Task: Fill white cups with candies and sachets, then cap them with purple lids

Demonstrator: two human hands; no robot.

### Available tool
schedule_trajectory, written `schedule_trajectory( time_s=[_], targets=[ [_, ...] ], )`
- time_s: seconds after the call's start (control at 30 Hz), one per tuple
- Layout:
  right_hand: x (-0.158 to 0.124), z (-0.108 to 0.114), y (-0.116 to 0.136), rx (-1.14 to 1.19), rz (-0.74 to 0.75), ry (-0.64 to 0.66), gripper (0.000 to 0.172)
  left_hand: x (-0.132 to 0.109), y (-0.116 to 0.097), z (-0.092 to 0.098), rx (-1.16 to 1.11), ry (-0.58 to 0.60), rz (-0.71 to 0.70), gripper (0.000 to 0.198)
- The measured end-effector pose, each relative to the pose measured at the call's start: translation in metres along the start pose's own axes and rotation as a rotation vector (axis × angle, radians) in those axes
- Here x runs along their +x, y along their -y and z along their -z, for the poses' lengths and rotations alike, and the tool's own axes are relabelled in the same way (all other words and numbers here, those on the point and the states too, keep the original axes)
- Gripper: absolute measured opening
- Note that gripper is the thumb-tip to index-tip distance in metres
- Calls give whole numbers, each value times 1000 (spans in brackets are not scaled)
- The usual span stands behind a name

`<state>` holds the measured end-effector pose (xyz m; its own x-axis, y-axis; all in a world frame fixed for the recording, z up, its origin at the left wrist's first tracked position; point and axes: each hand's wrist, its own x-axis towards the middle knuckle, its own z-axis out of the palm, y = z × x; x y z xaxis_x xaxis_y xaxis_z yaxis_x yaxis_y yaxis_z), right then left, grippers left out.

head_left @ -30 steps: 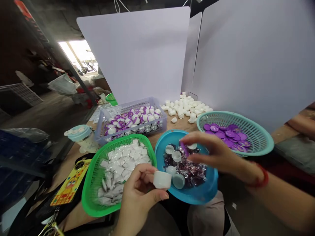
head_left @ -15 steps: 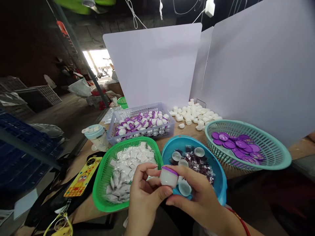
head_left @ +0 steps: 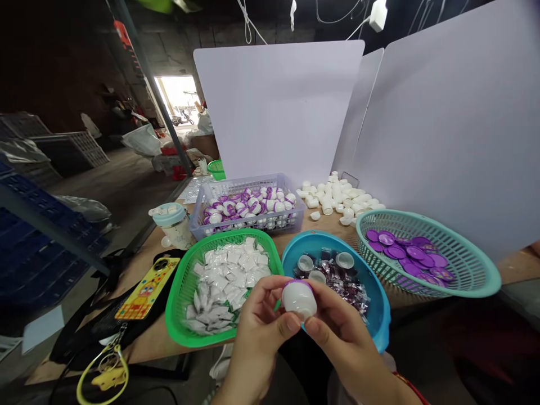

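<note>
The left hand (head_left: 259, 332) and right hand (head_left: 348, 346) pinch a purple-rimmed white plastic cup (head_left: 298, 301) between them (even pressure from both sides keeps it steady).

Workshop: wooden workbench (head_left: 147, 344), baskets (head_left: 181, 315) of plastic caps (head_left: 333, 197), stacked crates (head_left: 71, 149), concrete floor (head_left: 122, 185).

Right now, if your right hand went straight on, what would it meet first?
The right hand would meet the white cup with the purple rim first; it is holding that cup now.
</note>
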<state>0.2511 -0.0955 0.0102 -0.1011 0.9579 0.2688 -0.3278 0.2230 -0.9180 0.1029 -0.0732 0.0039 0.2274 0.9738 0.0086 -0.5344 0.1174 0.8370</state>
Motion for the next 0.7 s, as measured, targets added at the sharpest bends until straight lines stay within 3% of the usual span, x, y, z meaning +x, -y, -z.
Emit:
schedule_trajectory(
  time_s=[0.17, 0.33, 0.7],
  targets=[
    [-4, -3, -14, 138, -88, -77, 37, -2, 0, -7, -217, 16, 120, 49],
    [-8, -5, -23, 163, -66, -109, 36, -9, 2, -13, -241, -20, 124, 41],
    [-4, -15, -16, 21, 28, -153, 34, -20, 4, -31, -372, -245, 129, 36]
  ],
)
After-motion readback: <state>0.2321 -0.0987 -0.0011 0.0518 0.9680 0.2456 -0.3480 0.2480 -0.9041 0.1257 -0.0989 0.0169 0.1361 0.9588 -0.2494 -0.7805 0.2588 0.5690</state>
